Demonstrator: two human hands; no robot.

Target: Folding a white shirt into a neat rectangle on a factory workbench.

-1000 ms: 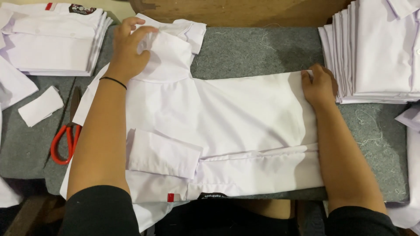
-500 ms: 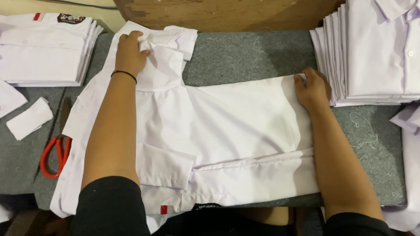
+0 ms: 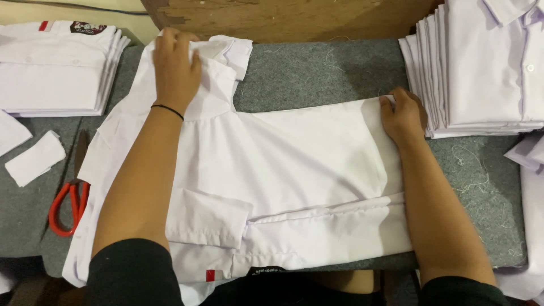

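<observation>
White shirt [image 3: 294, 170] lay spread across the grey felt table [image 3: 317, 73], its collar end toward ten o'clock and its hem end toward three o'clock, with a folded sleeve cuff [image 3: 207, 218] lying on its lower part at about seven o'clock. Near the bottom edge a small red tag [image 3: 210, 275] showed on the cloth. The left hand [image 3: 175, 68] rested palm down on the collar area at eleven o'clock, fingers together and pressing the fabric flat; a thin black band [image 3: 168, 110] circled that wrist. The right hand [image 3: 403, 116] lay at three o'clock on the shirt's edge, fingers curled onto the cloth and pressing it against the table; whether it pinched the edge could not be told.

Beyond the right hand, at two o'clock, stood a tall stack of folded white shirts [image 3: 487, 62], just beside the fingers. At ten o'clock sat a second, lower stack of shirts [image 3: 56, 73]. Red-handled scissors [image 3: 68, 201] lay at eight o'clock beside the shirt, near a small white cloth scrap [image 3: 35, 158].
</observation>
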